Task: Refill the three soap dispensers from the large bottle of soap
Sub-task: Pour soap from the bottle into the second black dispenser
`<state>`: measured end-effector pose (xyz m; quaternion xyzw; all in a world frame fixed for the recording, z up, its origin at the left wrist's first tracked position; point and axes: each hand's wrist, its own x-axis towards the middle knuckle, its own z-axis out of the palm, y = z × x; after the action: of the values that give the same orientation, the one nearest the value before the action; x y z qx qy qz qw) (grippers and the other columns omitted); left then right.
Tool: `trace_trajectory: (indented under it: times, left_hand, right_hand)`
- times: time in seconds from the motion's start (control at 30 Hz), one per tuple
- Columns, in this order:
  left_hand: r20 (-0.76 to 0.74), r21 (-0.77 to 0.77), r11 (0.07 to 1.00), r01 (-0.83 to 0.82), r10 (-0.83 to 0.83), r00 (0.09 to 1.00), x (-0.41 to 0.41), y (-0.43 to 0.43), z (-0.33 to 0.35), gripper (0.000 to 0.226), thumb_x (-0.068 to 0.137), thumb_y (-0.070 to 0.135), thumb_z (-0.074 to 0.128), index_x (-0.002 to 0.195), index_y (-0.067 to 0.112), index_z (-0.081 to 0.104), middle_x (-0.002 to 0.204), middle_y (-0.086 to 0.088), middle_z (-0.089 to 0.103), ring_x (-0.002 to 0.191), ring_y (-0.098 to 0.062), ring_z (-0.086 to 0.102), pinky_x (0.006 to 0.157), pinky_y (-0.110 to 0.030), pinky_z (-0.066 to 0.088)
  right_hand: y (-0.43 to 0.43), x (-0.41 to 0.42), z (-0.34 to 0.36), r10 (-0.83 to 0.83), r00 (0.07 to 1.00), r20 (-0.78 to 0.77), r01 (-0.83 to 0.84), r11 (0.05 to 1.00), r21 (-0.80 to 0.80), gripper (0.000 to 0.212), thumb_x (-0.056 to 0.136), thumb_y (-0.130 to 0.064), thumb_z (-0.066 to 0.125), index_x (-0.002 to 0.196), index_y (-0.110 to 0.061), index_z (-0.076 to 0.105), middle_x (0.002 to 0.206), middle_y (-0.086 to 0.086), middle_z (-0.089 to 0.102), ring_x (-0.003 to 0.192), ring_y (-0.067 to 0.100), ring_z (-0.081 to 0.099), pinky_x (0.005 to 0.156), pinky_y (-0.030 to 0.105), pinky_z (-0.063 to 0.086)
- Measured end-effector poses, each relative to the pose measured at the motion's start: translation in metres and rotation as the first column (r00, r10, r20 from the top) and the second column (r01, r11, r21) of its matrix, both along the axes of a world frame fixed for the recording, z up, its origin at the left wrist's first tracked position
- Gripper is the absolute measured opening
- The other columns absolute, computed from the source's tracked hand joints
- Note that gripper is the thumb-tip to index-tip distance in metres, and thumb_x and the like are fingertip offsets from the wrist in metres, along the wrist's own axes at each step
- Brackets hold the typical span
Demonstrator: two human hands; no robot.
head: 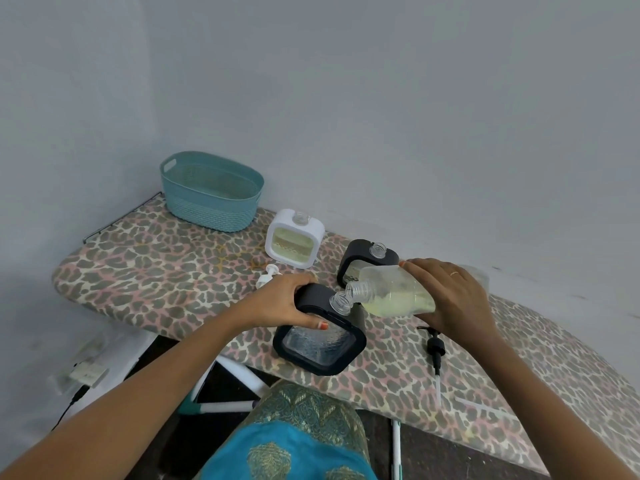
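Pour step: right hand (450, 292) wrapped around large soap bottle (398, 292), tipped near-horizontal, its mouth touching the neck of the near black dispenser (320, 332); left hand (284, 303) clamped on that dispenser's top, from 9 o'clock; it looks empty. Advice: keep mouths aligned, tilt slowly, hold dispenser steady, watch level through the window. White dispenser (294, 242) at 11 o'clock shows soap; second black dispenser (367, 261) at 1 o'clock, fill unclear.

Three soap dispensers (320, 332) (295, 241) (367, 261), one large bottle (398, 292), two pumps (435, 351) (267, 274), one basket (211, 192).
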<state>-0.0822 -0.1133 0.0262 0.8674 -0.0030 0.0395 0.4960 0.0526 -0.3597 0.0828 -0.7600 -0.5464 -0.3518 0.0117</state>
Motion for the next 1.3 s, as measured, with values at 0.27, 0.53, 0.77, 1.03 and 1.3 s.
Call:
trace_trajectory:
  times: [0.27,0.53,0.77,1.03,1.3]
  left_hand:
    - [0.013,-0.006,1.000,-0.001,0.001,1.000,0.001,0.000,-0.002,0.041,0.067,0.027,0.081,0.096,0.009,0.059,0.088,-0.006,0.061,0.083,-0.023,0.059,0.075,-0.036,0.047]
    - [0.010,-0.029,1.000,0.003,-0.002,1.000,0.002,0.001,-0.004,0.036,0.067,0.029,0.081,0.092,0.019,0.058,0.084,0.004,0.060,0.078,-0.012,0.058,0.074,-0.030,0.047]
    - [0.005,-0.023,1.000,0.001,0.000,1.000,0.002,0.001,-0.006,0.040,0.066,0.032,0.081,0.096,0.019,0.057,0.088,0.003,0.061,0.082,-0.013,0.060,0.076,-0.031,0.048]
    - [0.017,0.010,1.000,-0.003,0.003,1.000,0.001,0.000,-0.006,0.041,0.067,0.033,0.081,0.096,0.019,0.057,0.086,0.007,0.059,0.079,-0.008,0.057,0.072,-0.024,0.046]
    - [0.013,0.024,1.000,-0.012,0.012,1.000,0.001,-0.001,-0.005,0.043,0.067,0.032,0.081,0.099,0.019,0.055,0.089,0.005,0.059,0.083,-0.011,0.057,0.074,-0.024,0.045]
  right_hand:
    - [0.000,0.002,0.003,0.014,0.999,0.035,-0.014,1.000,-0.012,0.063,0.050,-0.027,0.090,0.105,-0.006,0.068,0.101,0.011,0.070,0.086,0.028,0.069,0.072,0.038,0.053]
    - [-0.003,0.003,0.007,0.009,1.000,0.024,-0.009,1.000,-0.007,0.062,0.052,-0.026,0.089,0.106,-0.005,0.067,0.102,0.011,0.070,0.088,0.029,0.068,0.074,0.039,0.053]
    - [-0.005,0.004,0.009,0.005,1.000,0.031,-0.005,1.000,-0.013,0.061,0.054,-0.027,0.089,0.107,-0.006,0.067,0.103,0.010,0.069,0.090,0.029,0.068,0.074,0.038,0.053]
    - [-0.007,0.003,0.010,0.004,1.000,0.029,-0.003,1.000,-0.015,0.061,0.055,-0.028,0.088,0.107,-0.005,0.067,0.103,0.012,0.070,0.090,0.030,0.068,0.075,0.040,0.053]
    - [-0.006,0.001,0.013,0.003,0.999,0.049,-0.002,1.000,-0.014,0.061,0.053,-0.028,0.089,0.106,-0.005,0.068,0.102,0.011,0.070,0.089,0.029,0.069,0.074,0.038,0.053]
